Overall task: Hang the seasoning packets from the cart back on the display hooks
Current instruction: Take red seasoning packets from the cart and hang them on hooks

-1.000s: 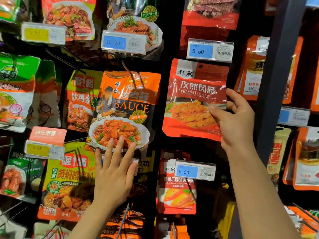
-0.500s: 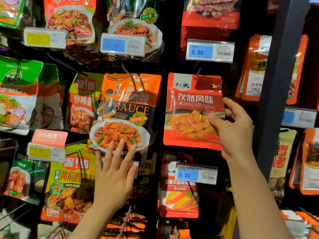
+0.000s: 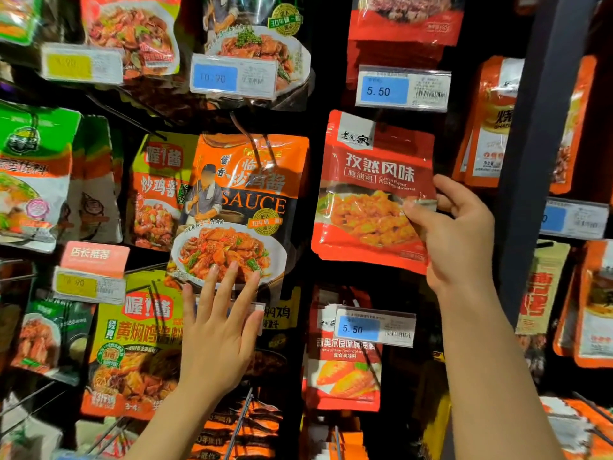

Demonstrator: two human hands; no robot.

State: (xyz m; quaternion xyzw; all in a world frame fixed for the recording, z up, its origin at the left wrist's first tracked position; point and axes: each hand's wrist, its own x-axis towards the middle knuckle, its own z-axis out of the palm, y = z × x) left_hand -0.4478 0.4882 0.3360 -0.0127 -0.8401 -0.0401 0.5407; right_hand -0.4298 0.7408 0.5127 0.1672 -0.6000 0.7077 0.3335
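Two bare hands reach into the display: a left hand [image 3: 215, 330] at six o'clock and a right hand [image 3: 459, 234] at three o'clock. Three blue paper price tags in clear plastic sleeves read plainly: one marked 10.90 [image 3: 232, 78] at twelve o'clock, and two marked 5.50, an upper one [image 3: 403, 89] at one o'clock and a lower one [image 3: 374, 328] at five o'clock. Two yellow paper price tags show, one [image 3: 81, 64] at ten o'clock, one [image 3: 89, 287] at eight o'clock. One pink paper sign [image 3: 94, 255] sits above the lower yellow tag.
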